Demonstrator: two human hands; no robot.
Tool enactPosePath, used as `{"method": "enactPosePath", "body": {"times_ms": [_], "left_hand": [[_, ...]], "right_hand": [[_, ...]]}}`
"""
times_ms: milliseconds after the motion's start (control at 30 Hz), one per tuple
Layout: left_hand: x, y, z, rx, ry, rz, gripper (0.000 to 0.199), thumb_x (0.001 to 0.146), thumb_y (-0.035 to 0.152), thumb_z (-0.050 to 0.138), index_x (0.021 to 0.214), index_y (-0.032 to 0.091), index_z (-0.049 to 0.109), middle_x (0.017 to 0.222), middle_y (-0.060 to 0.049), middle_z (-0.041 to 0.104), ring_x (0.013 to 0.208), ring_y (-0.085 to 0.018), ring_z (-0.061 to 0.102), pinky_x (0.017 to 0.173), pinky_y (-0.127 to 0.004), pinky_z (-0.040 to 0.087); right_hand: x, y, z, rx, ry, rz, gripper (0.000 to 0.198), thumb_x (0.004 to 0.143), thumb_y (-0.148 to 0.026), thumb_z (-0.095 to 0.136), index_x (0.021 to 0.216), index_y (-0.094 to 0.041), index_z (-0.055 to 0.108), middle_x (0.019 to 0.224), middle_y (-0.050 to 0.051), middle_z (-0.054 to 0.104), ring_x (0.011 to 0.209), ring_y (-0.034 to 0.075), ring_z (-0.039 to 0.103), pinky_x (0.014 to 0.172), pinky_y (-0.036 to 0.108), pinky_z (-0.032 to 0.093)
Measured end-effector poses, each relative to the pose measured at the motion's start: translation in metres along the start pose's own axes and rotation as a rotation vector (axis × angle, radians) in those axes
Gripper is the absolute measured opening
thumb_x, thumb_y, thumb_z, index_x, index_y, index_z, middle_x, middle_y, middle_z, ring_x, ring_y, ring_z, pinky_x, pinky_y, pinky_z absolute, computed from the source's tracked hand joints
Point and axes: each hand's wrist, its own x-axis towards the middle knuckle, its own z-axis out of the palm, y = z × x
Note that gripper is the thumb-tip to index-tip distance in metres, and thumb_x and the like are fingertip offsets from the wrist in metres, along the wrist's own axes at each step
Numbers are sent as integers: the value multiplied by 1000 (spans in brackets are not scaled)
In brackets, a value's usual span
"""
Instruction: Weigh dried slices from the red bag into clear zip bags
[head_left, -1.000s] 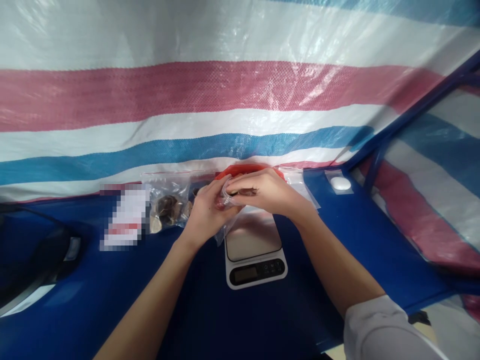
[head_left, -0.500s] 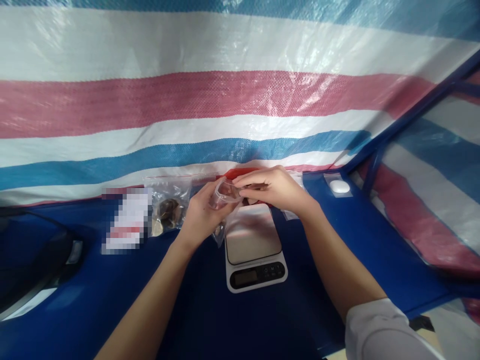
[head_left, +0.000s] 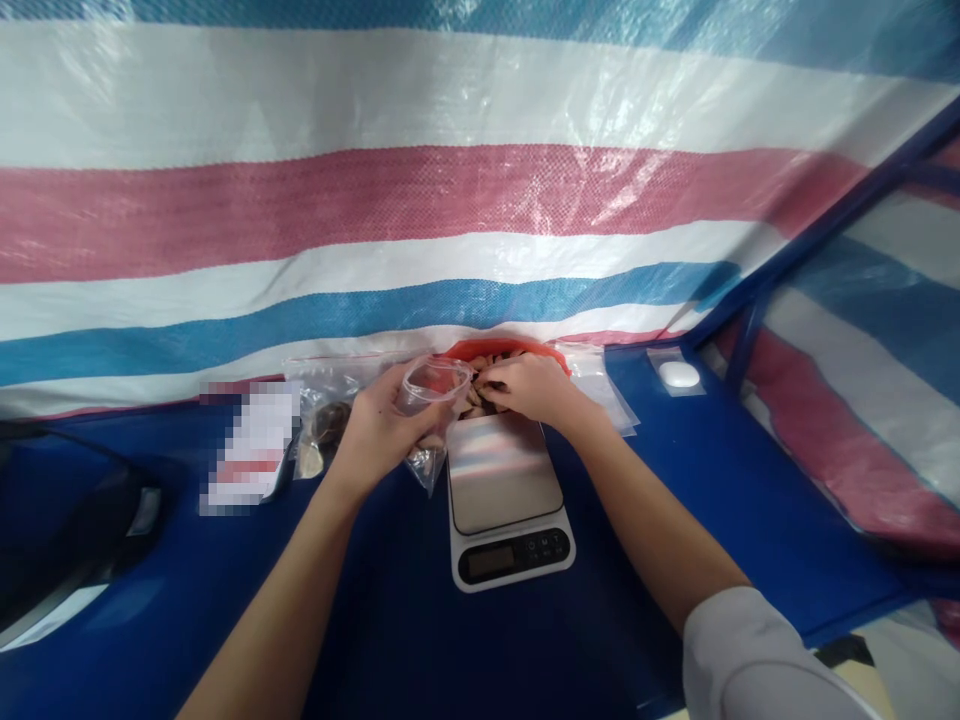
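Note:
A clear plastic cup (head_left: 436,384) is gripped by its side in my left hand (head_left: 381,430), tilted with its mouth up. My right hand (head_left: 534,388) reaches into a red basin (head_left: 551,352), its fingers curled down among dried brown and pale slices (head_left: 489,398). Right in front of the basin lies a white kitchen scale (head_left: 506,480) with a bare metal plate and a dark display. Under my left hand, a small clear bag (head_left: 426,462) holds pale pieces.
A larger clear bag with dark and pale pieces (head_left: 324,425) lies to the left, beside a blurred-out phone-like item (head_left: 251,440). A dark bag (head_left: 67,530) sits far left. Flat clear bags (head_left: 611,390) and a white oval object (head_left: 679,375) are on the right. Striped sheeting (head_left: 420,190) hangs behind.
My left hand has drawn the cup slightly left. My right hand has moved away from the cup's rim and down into the slices in the red basin, which shows more now.

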Motion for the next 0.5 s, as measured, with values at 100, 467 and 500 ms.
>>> {"method": "enactPosePath", "body": {"times_ms": [100, 467, 500], "left_hand": [[1, 0, -2, 35, -11, 3, 63, 76, 53, 79, 128, 20, 67, 114, -9, 74, 107, -30, 69, 99, -44, 55], [1, 2, 0, 41, -16, -6, 65, 75, 53, 79, 128, 18, 66, 113, -10, 74, 103, -30, 70, 90, -42, 59], [1, 2, 1, 30, -17, -17, 65, 75, 53, 80, 128, 18, 66, 112, -10, 74, 100, -29, 71, 86, -41, 60]], "right_hand": [[3, -1, 11, -67, -24, -2, 29, 99, -31, 50, 109, -25, 76, 111, 5, 77, 101, 24, 68, 74, 31, 45], [4, 2, 23, -73, -3, 35, 35, 102, -32, 41, 117, -28, 73, 122, 4, 74, 108, 23, 66, 73, 31, 47], [5, 3, 23, -70, 5, 45, 35, 102, -33, 41, 115, -29, 74, 120, 4, 74, 108, 24, 66, 74, 31, 47]]}}
